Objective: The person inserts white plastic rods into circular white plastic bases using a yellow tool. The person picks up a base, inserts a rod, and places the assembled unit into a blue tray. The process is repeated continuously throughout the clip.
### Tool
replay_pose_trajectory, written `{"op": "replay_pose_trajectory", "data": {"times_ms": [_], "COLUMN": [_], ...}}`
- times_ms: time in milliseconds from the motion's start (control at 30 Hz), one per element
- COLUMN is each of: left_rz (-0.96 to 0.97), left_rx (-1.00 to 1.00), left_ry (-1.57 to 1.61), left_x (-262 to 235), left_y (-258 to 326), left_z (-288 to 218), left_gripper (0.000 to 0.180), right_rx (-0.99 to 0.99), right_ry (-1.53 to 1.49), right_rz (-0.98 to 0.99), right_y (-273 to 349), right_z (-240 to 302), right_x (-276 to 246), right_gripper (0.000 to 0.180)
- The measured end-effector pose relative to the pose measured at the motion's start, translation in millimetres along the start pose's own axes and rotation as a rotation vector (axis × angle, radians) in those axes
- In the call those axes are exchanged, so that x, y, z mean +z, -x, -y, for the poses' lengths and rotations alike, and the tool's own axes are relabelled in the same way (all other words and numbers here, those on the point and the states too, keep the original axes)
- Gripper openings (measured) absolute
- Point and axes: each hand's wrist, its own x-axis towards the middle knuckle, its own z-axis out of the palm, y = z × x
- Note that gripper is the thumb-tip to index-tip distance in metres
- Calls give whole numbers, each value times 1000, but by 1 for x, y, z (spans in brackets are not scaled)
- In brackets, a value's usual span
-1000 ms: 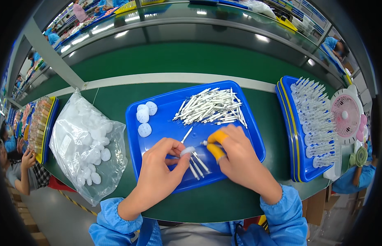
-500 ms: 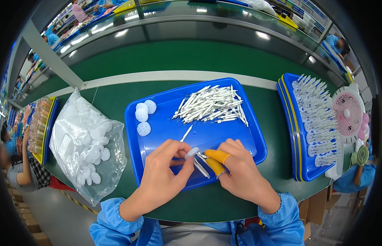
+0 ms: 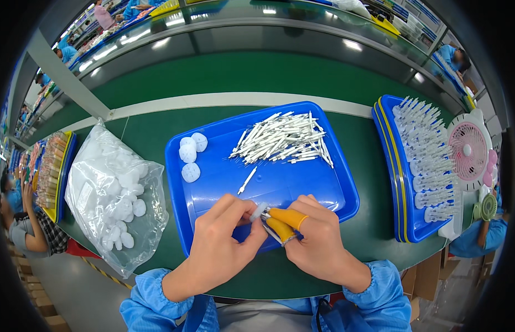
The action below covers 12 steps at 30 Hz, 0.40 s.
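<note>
Over the near edge of the blue tray [image 3: 224,180], my left hand [image 3: 218,249] pinches a small whitish round disc [image 3: 258,212] between thumb and fingers. My right hand [image 3: 321,238], with yellow covers on its thumb and index finger, closes on thin white sticks [image 3: 272,232] against the disc. The fingers hide much of the contact and how many sticks are held. One loose white stick [image 3: 247,180] lies in the tray beyond my hands. A pile of similar sticks [image 3: 285,135] fills the tray's far right. Several whitish discs [image 3: 190,172] rest at its left.
A clear plastic bag [image 3: 86,188] of white discs lies left of the tray. At right, stacked trays [image 3: 394,171] hold upright translucent pieces [image 3: 426,160], beside a pink-and-white fan [image 3: 467,148]. Another tray [image 3: 61,182] stands far left near a co-worker. A conveyor [image 3: 213,74] runs beyond the table.
The right hand's covered fingertips have moved in closer to the disc, and the sticks below now show less. The disc stays in my left hand.
</note>
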Motion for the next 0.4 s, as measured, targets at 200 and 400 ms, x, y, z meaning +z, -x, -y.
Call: {"op": "replay_pose_trajectory", "data": {"times_ms": [200,400], "left_rz": [21,60], "left_rx": [18,-281], "left_ry": [-57,294], "left_x": [5,-3], "left_y": [5,-1], "left_z": [5,0], "left_gripper": [24,36], "right_rx": [-77,27], "right_ry": [68,-41], "right_rz": [-75,-95], "right_y": [0,1], "right_z": [-6,-3], "right_x": [13,0], "right_gripper": [39,35]}}
